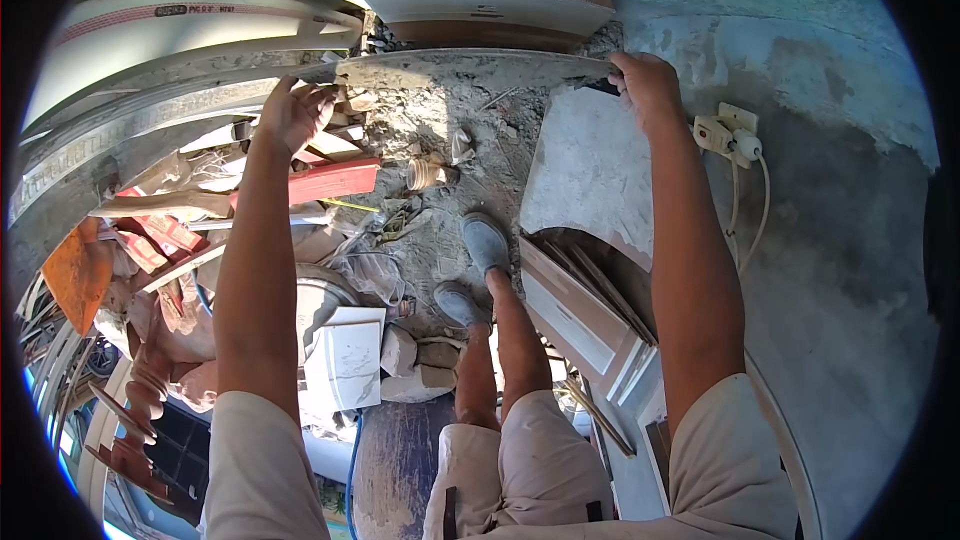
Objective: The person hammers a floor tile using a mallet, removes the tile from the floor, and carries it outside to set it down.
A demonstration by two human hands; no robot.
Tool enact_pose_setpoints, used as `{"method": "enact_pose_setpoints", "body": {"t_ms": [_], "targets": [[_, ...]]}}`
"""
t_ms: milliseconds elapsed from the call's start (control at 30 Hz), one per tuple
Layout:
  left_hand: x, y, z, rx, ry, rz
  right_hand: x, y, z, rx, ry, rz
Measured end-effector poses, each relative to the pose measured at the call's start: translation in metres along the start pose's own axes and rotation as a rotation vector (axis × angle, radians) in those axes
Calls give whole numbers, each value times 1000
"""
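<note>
A long, thin grey panel [480, 63], dusty and seen nearly edge-on, spans the space ahead between my two hands. My left hand [297, 115] is at its left end, fingers curled in against the edge. My right hand [648, 90] grips the right end, thumb on top and fingers partly hidden behind it. Both arms are stretched forward. Beyond the panel, brown cardboard-faced sheets [480, 2] lean against the wall. What the panel is made of, I cannot tell.
Dusty rubble floor [440, 230] lies around my feet. Left are long boards [190, 20], red scraps [335, 180] and white tiles [343, 365]. Right stand a grey slab [590, 165], stacked panels [580, 315] and a wall socket with plugs [735, 132]. A plastic cup [428, 175] lies ahead.
</note>
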State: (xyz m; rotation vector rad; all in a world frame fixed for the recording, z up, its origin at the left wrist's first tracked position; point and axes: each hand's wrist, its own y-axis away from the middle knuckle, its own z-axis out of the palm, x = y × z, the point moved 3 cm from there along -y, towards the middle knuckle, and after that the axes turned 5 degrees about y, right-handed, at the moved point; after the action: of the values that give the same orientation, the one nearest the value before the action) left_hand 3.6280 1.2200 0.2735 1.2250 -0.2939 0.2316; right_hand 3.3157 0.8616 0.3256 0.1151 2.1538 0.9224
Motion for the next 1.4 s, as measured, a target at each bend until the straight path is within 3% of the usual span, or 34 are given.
{"method": "enact_pose_setpoints", "body": {"t_ms": [67,200,367,467,500,533,567,600,667,700,800,833,867,967,1000,1033,1100,1133,1200,1267,1300,1333,1367,1400], "targets": [[-25,14,-26,126,-23,178,-15,-16,4,-7,-36,102],[-111,77,-97,239,-272,160,-38,-58,16,22,30,62],[-239,174,-224,325,-757,-6,-60,-88,27,107,100,115],[-293,252,-268,420,-714,-160,-53,-109,28,90,190,94],[-311,276,-285,445,-662,-183,2,-190,2,85,195,73],[-322,304,-290,468,-600,-227,37,-255,1,191,616,-381],[-336,327,-302,473,-581,-253,2,-157,-5,191,624,-397],[-340,355,-297,505,-521,-280,-35,-37,19,218,-5,-120],[-357,408,-301,490,-465,-297,8,29,1,205,276,-236],[-371,425,-305,454,-403,-272,37,64,-12,314,696,-479],[-414,500,-312,550,-331,-152,116,200,-52,124,914,-251],[-411,528,-299,530,-479,-112,127,252,-64,38,935,-156],[-404,555,-283,525,-618,-83,169,273,-89,21,1076,-180],[-405,616,-261,581,-622,-96,186,338,-115,-204,1417,-19],[-411,629,-260,591,-540,-78,164,359,-106,-346,1537,-143],[-420,644,-259,617,-494,-59,160,355,-100,-478,1420,-214],[-438,684,-248,709,-396,29,93,389,-54,-587,1477,-685],[-449,708,-244,792,-354,97,80,372,-34,-418,1476,-847],[-498,736,-241,905,-265,200,28,328,29,-636,1399,-895],[-557,752,-235,1018,-75,117,-40,334,108,-718,1644,-1130],[-574,771,-225,977,-127,47,-74,338,155,-720,1633,-1487],[-612,769,-207,1087,-44,61,-102,348,205,-711,1580,-1842],[-639,770,-194,985,127,-168,-117,367,264,-648,1712,-2117],[-648,790,-168,1104,217,-253,-125,394,312,-543,1821,-2392]]}}
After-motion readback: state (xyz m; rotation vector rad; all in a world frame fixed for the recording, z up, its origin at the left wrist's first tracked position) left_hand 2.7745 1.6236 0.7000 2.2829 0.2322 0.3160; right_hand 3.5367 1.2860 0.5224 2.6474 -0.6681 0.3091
